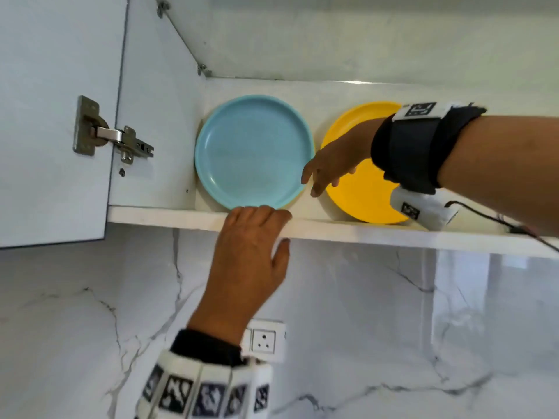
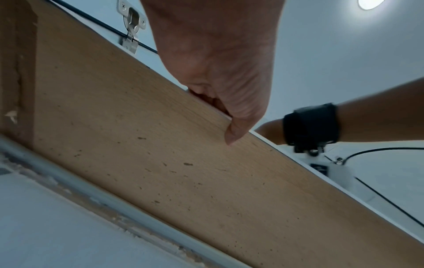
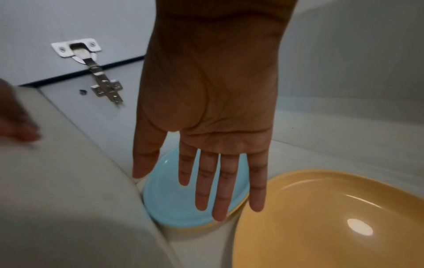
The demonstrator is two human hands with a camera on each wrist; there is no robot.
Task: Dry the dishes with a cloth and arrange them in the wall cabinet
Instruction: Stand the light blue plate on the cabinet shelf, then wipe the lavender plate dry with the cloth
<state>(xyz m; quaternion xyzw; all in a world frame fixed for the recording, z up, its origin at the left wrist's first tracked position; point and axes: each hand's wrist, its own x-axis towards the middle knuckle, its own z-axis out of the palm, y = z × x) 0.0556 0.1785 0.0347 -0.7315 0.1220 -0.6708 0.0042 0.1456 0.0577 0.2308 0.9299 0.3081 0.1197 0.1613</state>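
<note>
A light blue plate lies flat at the left end of the cabinet shelf, stacked on another plate whose yellow rim shows beneath it. A yellow plate lies to its right. My right hand reaches into the cabinet, fingers straight and spread, holding nothing, over the gap between the two plates. My left hand grips the shelf's front edge below the blue plate, fingers curled over the top, thumb against the wooden underside. No cloth is in view.
The cabinet door stands open at the left on a metal hinge. A wall socket sits on the marble wall below the shelf. A black cable trails from my right wrist along the shelf.
</note>
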